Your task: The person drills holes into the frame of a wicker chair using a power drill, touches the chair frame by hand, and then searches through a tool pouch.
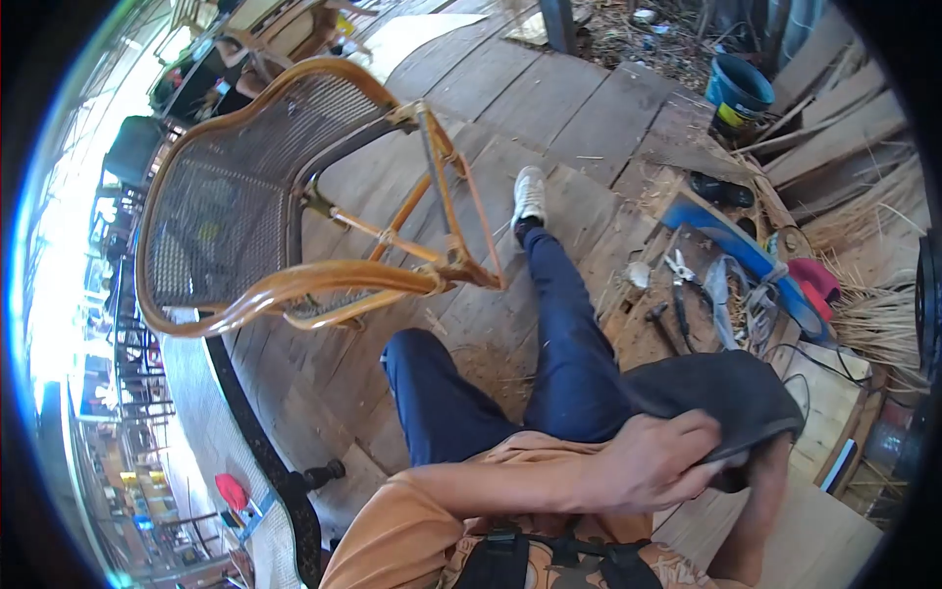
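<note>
My left hand [667,456] reaches across my lap, its fingers closed on the edge of a black cloth pouch or cap [721,398]; I cannot tell which of the two it is. My right forearm [758,515] rises from the lower right to the opening of this black cloth. The right hand's fingers are hidden beneath or inside it. In front of my legs stands a rattan chair [392,280] with a woven back [231,206], turned at an angle on the wooden floor.
Pliers [679,275], a hammer [659,319] and a blue tool holder [721,240] lie to my right. Beyond are a teal bucket [738,88], planks [844,128] and loose rattan strips [883,304]. A table edge [260,442] with a red object [232,491] runs along the left.
</note>
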Tool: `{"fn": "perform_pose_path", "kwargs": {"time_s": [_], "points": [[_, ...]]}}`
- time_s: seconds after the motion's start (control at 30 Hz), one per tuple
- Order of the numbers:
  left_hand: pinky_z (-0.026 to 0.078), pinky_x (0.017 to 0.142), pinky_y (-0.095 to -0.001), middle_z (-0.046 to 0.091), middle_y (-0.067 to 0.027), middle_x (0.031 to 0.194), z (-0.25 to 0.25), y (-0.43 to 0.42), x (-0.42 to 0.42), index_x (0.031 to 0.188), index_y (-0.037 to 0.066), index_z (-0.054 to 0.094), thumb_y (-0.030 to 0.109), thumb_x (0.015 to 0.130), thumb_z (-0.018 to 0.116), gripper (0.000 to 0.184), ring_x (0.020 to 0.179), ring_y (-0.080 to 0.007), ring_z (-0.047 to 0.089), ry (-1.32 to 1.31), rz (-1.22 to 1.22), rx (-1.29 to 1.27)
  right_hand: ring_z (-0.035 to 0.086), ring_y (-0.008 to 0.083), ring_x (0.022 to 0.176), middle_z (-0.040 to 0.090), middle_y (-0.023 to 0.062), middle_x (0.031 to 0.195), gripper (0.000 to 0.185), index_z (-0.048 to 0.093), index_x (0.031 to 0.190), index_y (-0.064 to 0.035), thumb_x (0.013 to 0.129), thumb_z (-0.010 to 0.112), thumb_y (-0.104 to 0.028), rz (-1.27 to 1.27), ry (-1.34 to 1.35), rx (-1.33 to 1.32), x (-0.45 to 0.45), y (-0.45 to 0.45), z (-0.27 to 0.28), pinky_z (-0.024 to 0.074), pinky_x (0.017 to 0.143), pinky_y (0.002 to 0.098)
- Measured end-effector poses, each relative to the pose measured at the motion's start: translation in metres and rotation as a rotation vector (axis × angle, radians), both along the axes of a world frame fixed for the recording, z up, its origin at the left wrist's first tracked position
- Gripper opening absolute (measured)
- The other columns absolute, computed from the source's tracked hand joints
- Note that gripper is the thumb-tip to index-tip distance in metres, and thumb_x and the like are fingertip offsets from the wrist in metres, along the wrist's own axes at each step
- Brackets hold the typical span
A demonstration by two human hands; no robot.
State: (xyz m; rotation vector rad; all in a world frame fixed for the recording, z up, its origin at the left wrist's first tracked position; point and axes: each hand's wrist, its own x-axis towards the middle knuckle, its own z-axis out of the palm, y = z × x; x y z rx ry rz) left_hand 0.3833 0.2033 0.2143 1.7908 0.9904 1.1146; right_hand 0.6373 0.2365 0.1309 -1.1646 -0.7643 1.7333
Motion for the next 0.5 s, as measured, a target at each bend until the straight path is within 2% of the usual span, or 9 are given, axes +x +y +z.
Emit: {"fn": "perform_pose_path", "kwargs": {"time_s": [0.03, 0.1, 0.23, 0.27, 0.3, 0.4, 0.47, 0.5], "points": [[0.051, 0.06, -0.0364, 0.056, -0.0152, 0.1, -0.007, -0.017, -0.019, 0.094, -0.002, 0.057, 0.018, 0.081, 0.057, 0.023, 0.073, -0.032, 0.061, 0.037, 0.003, 0.002, 0.049, 0.0215, 0.112, 0.05, 0.0092, 0.124, 0.04, 0.042, 0.128, -0.0006, 0.094, 0.046, -0.021, 0.093, -0.068, 0.094, -0.035, -0.009, 0.006, 0.0365, 0.1, 0.0332], [0.051, 0.064, -0.0349, 0.056, -0.015, 0.104, -0.021, -0.053, -0.05, 0.098, -0.003, 0.057, 0.016, 0.082, 0.057, 0.025, 0.08, -0.0303, 0.062, 0.087, 0.028, -0.059, 0.05, 0.0195, 0.111, 0.052, 0.0104, 0.122, 0.04, 0.043, 0.126, 0.0005, 0.09, 0.052, -0.012, 0.624, -0.801, 0.542, -0.091, -0.01, 0.032, 0.0367, 0.1, 0.032], [0.05, 0.072, -0.0349, 0.055, -0.0144, 0.109, -0.049, -0.11, -0.089, 0.099, -0.002, 0.057, 0.016, 0.081, 0.058, 0.025, 0.09, -0.0287, 0.061, 0.153, 0.063, -0.202, 0.049, 0.0192, 0.112, 0.052, 0.0112, 0.121, 0.041, 0.045, 0.124, 0.0003, 0.086, 0.056, -0.01, 0.762, -0.649, 0.576, -0.145, -0.024, -0.005, 0.0362, 0.1, 0.0312], [0.05, 0.074, -0.0352, 0.055, -0.0144, 0.11, -0.053, -0.121, -0.093, 0.099, -0.002, 0.057, 0.016, 0.081, 0.058, 0.025, 0.092, -0.0285, 0.06, 0.165, 0.06, -0.229, 0.049, 0.0196, 0.112, 0.052, 0.0112, 0.121, 0.041, 0.045, 0.124, -0.0003, 0.086, 0.056, -0.011, 0.826, -0.726, 0.607, -0.155, -0.025, -0.002, 0.036, 0.1, 0.0314], [0.049, 0.074, -0.0357, 0.057, -0.0134, 0.108, -0.05, -0.128, -0.096, 0.1, -0.001, 0.059, 0.022, 0.084, 0.058, 0.028, 0.092, -0.0283, 0.06, 0.256, 0.041, -0.269, 0.049, 0.02, 0.113, 0.051, 0.0112, 0.122, 0.041, 0.045, 0.124, -0.0008, 0.086, 0.056, -0.011, 0.888, -0.804, 0.633, -0.164, -0.026, 0.002, 0.0358, 0.1, 0.0315], [0.049, 0.072, -0.0372, 0.059, -0.013, 0.102, -0.039, -0.128, -0.107, 0.097, 0.0, 0.06, 0.03, 0.085, 0.057, 0.033, 0.089, -0.0296, 0.06, 0.372, 0.076, -0.192, 0.048, 0.0212, 0.114, 0.051, 0.0112, 0.123, 0.041, 0.045, 0.124, -0.0025, 0.085, 0.056, -0.013, 1.06, -1.045, 0.736, -0.192, -0.019, 0.016, 0.0353, 0.101, 0.0321], [0.047, 0.073, -0.0393, 0.06, -0.0145, 0.094, -0.027, -0.104, -0.121, 0.091, 0.002, 0.061, 0.038, 0.085, 0.055, 0.037, 0.087, -0.0319, 0.059, 0.474, 0.035, -0.584, 0.047, 0.0221, 0.115, 0.05, 0.0111, 0.123, 0.042, 0.046, 0.124, -0.0036, 0.085, 0.056, -0.014, 1.171, -1.21, 0.794, -0.2, -0.02, 0.023, 0.035, 0.101, 0.0325], [0.046, 0.074, -0.0404, 0.06, -0.016, 0.09, -0.039, -0.089, -0.125, 0.089, 0.002, 0.06, 0.039, 0.085, 0.055, 0.037, 0.087, -0.0332, 0.059, 0.447, 0.233, -0.424, 0.047, 0.0225, 0.116, 0.05, 0.0111, 0.124, 0.042, 0.046, 0.124, -0.0041, 0.085, 0.056, -0.015, 1.221, -1.296, 0.825, -0.202, -0.021, 0.025, 0.0348, 0.101, 0.0326]]}}
